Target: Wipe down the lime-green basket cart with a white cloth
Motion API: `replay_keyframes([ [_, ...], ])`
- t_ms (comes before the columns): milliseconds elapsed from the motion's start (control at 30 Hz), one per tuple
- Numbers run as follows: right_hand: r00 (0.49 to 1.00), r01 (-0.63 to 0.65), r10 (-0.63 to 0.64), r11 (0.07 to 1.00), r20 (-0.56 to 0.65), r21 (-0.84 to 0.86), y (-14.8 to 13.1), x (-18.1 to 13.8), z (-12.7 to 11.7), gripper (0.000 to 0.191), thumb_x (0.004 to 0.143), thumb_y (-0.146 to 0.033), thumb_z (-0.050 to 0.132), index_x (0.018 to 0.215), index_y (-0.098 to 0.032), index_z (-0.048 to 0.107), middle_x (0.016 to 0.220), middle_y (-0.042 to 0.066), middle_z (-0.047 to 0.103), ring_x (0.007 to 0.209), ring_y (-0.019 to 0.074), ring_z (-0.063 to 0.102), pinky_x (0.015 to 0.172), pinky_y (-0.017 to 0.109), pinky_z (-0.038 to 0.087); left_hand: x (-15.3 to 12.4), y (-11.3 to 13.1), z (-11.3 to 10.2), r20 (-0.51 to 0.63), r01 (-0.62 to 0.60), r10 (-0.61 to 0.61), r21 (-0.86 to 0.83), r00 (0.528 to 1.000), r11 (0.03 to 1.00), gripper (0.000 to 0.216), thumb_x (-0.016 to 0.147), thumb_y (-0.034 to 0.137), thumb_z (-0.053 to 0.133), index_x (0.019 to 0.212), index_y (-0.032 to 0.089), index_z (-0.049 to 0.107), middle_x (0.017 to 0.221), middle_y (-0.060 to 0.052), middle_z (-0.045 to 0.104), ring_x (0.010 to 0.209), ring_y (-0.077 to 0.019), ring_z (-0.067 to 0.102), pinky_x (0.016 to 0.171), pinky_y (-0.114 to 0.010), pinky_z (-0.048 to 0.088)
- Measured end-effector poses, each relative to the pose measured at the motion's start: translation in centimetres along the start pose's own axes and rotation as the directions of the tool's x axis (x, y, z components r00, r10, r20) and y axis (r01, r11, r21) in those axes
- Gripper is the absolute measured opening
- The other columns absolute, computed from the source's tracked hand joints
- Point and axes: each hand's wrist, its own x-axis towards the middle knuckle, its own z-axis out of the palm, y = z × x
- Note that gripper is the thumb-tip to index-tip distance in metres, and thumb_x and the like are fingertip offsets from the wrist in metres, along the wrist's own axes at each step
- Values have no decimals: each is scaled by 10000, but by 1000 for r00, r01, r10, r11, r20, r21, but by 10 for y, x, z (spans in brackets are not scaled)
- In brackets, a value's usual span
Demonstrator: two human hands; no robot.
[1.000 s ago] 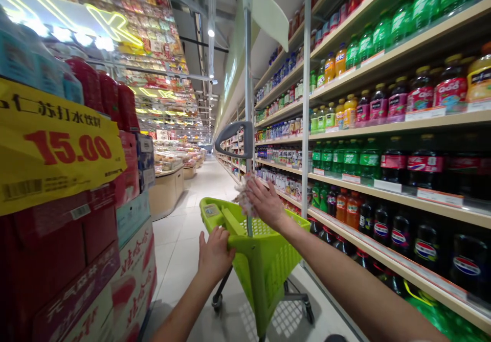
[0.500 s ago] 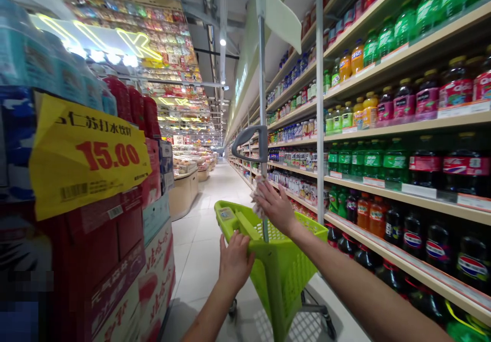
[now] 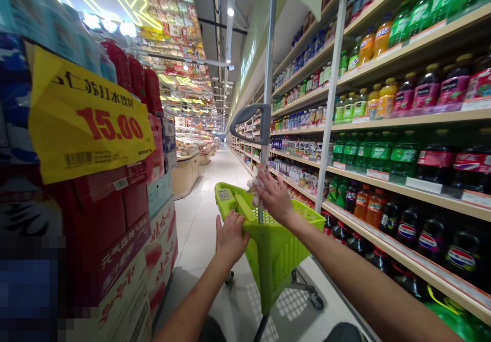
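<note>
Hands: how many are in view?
2: bare left hand on the bright green plastic cart; bare right hand holding a pale crumpled cloth against the grey metal pole. Pixelation at lower left could hide others.

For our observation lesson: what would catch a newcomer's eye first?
Probably the lime-green shopping cart at centre, where the right grip holds a pale cloth against the grey pole. Next, the yellow 15.00 price sign at left and soda bottles on the shelves at right.

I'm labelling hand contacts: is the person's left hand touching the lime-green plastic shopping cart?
Touching: the head view shows the left hand with its fingers over the near rim of the lime-green plastic shopping cart.
</note>
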Motion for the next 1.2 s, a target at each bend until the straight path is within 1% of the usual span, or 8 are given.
replay_keyframes([
  [167, 993, -119, 116, 983, 32, 136, -44, -67, 19, 436, 770, -309, 544, 1187, -191, 495, 1375, 178, 310, 1232, 316, 325, 932, 488, 329, -1, -1, 5, -43, -12, 12, -2, 999, 1000, 256, 715, 210, 476, 967, 215, 516, 1121, -57, 566, 1202, -249, 375, 1014, -551, 156],
  [300, 968, -250, 236, 933, 87, 258, -30, -57, 17, 209, 786, -200, 488, 966, -190, 594, 1263, 122, 474, 1087, 257, 485, 892, 399, 392, 1, -3, 3, -26, -1, 2, 4, 1000, 1000, 253, 720, 215, 472, 970, 211, 512, 1117, -59, 569, 1200, -249, 378, 1006, -561, 166],
  [433, 843, -537, 496, 792, 208, 291, -8, -50, 11, 266, 753, -105, 438, 974, -189, 559, 1086, 80, 591, 919, 204, 561, 811, 337, 435, 2, -2, 2, -5, 4, -4, 8, 1000, 1000, 243, 726, 219, 470, 967, 212, 508, 1126, -60, 564, 1209, -254, 367, 1004, -566, 170],
  [567, 747, -663, 611, 657, 261, 359, -39, -83, 21, 276, 763, -109, 396, 952, -189, 581, 939, 64, 635, 861, 191, 587, 779, 319, 457, 2, 1, 5, -1, 8, -8, 1, 1000, 1000, 242, 736, 210, 467, 975, 211, 507, 1136, -60, 560, 1208, -257, 366, 1004, -567, 172],
  [767, 782, -593, 593, 613, 192, 521, -75, -108, 36, 342, 815, -161, 379, 1105, -185, 559, 1217, 87, 527, 1164, 207, 440, 969, 390, 364, 3, 2, 5, 3, 13, -13, 11, 1000, 1000, 242, 737, 187, 466, 975, 209, 504, 1128, -59, 563, 1210, -254, 364, 1002, -564, 187],
  [967, 705, -679, 686, 578, 182, 452, -69, -117, 40, 376, 850, -189, 351, 1184, -174, 522, 1248, 104, 503, 1199, 219, 405, 983, 433, 351, 4, 5, 7, 23, 18, -18, 10, 1000, 1000, 255, 748, 178, 459, 997, 213, 499, 1147, -57, 555, 1218, -250, 358, 1008, -555, 190],
  [1100, 796, -593, 571, 672, 199, 444, -97, -136, 41, 371, 858, -167, 366, 1194, -215, 518, 1372, 64, 353, 1260, 210, 305, 1002, 396, 336, 5, 6, 11, 10, 15, -15, 24, 1000, 1000, 263, 750, 183, 459, 1007, 215, 501, 1172, -63, 542, 1225, -249, 351, 1011, -558, 182],
  [1200, 824, -567, 488, 731, 289, 380, -109, -170, 41, 380, 839, -147, 415, 1193, -238, 520, 1309, 64, 442, 1200, 217, 403, 966, 388, 385, 6, 5, 13, 9, 8, -8, 19, 1000, 1000, 259, 755, 191, 457, 1009, 216, 504, 1165, -63, 545, 1224, -248, 352, 1011, -562, 183],
])
